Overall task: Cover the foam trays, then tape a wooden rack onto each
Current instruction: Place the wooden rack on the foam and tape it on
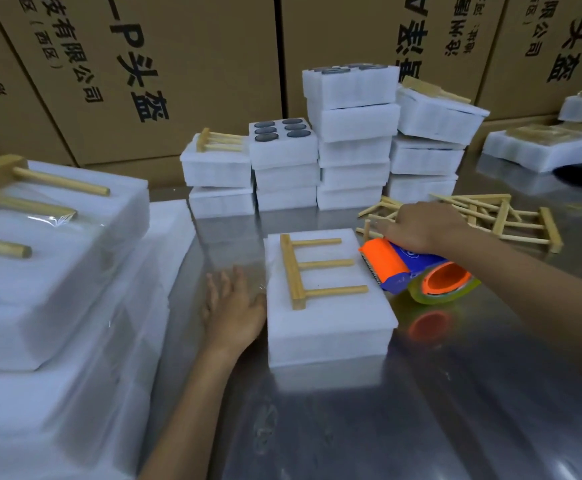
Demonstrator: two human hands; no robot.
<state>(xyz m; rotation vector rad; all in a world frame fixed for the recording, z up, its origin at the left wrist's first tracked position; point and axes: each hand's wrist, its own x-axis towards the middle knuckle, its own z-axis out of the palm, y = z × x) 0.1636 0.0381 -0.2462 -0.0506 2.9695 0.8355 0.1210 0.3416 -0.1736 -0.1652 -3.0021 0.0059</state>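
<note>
A covered white foam tray (331, 327) sits on the metal table in front of me. A wooden rack (303, 268) with three pegs lies loose on its lid. My left hand (234, 310) rests flat against the tray's left side, fingers straight. My right hand (421, 226) reaches over an orange and blue tape dispenser (414, 268) that lies just right of the tray; its fingers touch a rack in the pile of loose wooden racks (490, 220). Whether the fingers hold that rack is hidden.
Stacks of foam trays (351, 143) stand behind, some showing dark discs (280, 129). Finished trays with taped racks are piled at the left (57, 258) and far right (539, 147). Cardboard boxes (164, 74) form the back wall. The steel table (403, 410) stretches toward me.
</note>
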